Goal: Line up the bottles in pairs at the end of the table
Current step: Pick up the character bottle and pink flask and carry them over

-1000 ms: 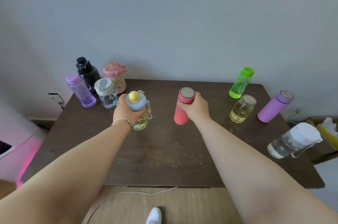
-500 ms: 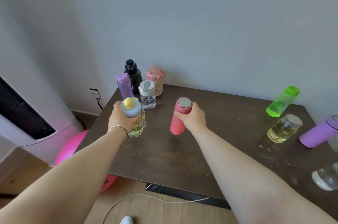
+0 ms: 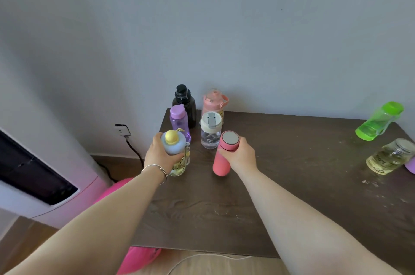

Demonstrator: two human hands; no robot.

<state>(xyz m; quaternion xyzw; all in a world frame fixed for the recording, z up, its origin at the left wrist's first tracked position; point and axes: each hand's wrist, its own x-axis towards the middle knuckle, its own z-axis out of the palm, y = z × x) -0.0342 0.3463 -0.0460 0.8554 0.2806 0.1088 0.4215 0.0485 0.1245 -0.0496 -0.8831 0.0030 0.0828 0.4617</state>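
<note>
At the dark wooden table's (image 3: 292, 185) left end stand two pairs: a black bottle (image 3: 184, 104) beside a pink handled bottle (image 3: 213, 102), and in front a purple bottle (image 3: 178, 121) beside a clear bottle with a cream lid (image 3: 210, 131). My left hand (image 3: 160, 153) grips the blue-lidded bottle with a yellow knob (image 3: 174, 151), just in front of the purple one. My right hand (image 3: 240, 153) holds the red flask (image 3: 222, 158) in front of the clear one. Whether these two rest on the table is unclear.
At the right end are a tilted green bottle (image 3: 379, 121), a glass jar of yellowish liquid (image 3: 390, 157) and the edge of a purple flask (image 3: 411, 166). A white appliance (image 3: 45, 173), a wall socket with cable (image 3: 122, 130) and a pink ball (image 3: 134, 256) lie left of the table.
Both hands carried their bottles left, toward the two pairs at the table's left end. The view swung left, so the right-hand bottles slid toward the frame edge.
</note>
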